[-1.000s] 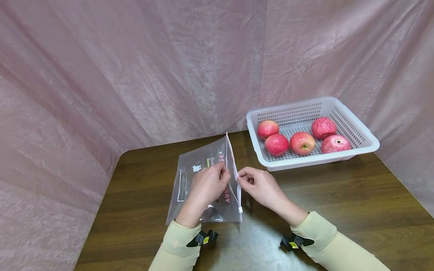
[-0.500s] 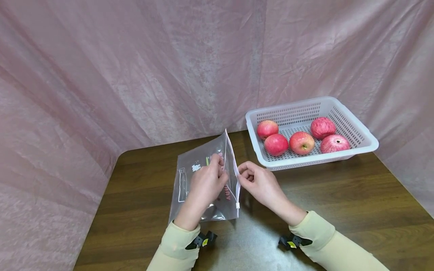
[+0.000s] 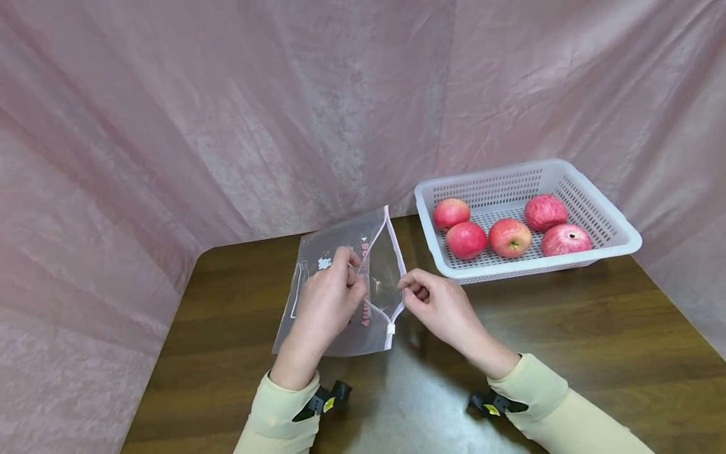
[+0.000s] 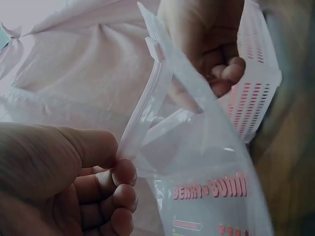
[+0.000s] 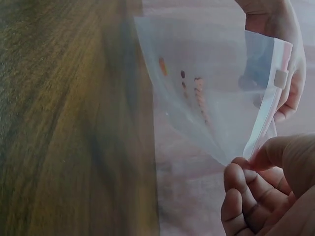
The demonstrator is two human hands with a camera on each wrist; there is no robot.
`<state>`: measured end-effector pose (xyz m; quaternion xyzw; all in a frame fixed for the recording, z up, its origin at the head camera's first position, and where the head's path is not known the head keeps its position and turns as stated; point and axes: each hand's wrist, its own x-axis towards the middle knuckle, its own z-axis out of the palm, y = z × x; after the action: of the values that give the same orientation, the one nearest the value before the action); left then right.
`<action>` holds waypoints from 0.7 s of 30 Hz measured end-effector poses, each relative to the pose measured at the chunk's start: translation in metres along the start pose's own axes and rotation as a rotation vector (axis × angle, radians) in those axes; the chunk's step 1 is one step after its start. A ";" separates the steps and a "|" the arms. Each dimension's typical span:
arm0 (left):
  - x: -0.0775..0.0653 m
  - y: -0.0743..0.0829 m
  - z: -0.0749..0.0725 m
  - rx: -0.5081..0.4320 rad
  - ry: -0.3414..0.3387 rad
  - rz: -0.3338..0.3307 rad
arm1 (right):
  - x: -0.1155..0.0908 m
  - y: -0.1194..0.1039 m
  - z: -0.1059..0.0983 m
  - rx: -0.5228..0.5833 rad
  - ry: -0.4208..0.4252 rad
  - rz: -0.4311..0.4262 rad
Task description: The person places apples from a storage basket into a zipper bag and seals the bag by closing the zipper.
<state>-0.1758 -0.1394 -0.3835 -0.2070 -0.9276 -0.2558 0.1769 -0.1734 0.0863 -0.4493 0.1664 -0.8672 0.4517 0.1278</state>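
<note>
A clear zipper bag (image 3: 348,337) with printed lettering lies between my hands, its mouth spread wide toward the right. My left hand (image 3: 329,293) pinches the near lip of the mouth between thumb and forefinger, as the left wrist view also shows. On the opposite lip, my right hand (image 3: 439,309) pinches the edge with thumb and fingertips. A small white slider (image 3: 391,329) sits on the zip strip near the bag's front corner. In the right wrist view the slider (image 5: 280,79) lies beyond my right hand (image 5: 275,182). Nothing shows inside the bag.
A white perforated basket (image 3: 527,270) holding several red apples (image 3: 510,238) stands at the back right of the wooden table (image 3: 227,378), just beyond my right hand. Pink cloth (image 3: 283,113) hangs behind and around the table.
My left hand has drawn its lip leftward, and the bag's mouth has widened from a narrow slit to a broad gap. My right hand has stayed nearly in place on its edge.
</note>
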 end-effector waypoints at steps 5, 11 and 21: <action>0.000 0.000 -0.009 0.009 0.024 -0.013 | 0.000 -0.001 -0.004 -0.087 0.020 -0.048; 0.000 -0.001 -0.012 -0.006 0.031 -0.029 | 0.002 0.003 -0.002 -0.225 0.048 -0.327; 0.002 0.000 -0.011 -0.015 -0.008 -0.015 | 0.005 0.007 -0.005 -0.195 0.009 -0.620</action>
<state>-0.1751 -0.1452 -0.3741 -0.2021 -0.9279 -0.2631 0.1698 -0.1806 0.0934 -0.4501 0.4077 -0.8136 0.3070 0.2785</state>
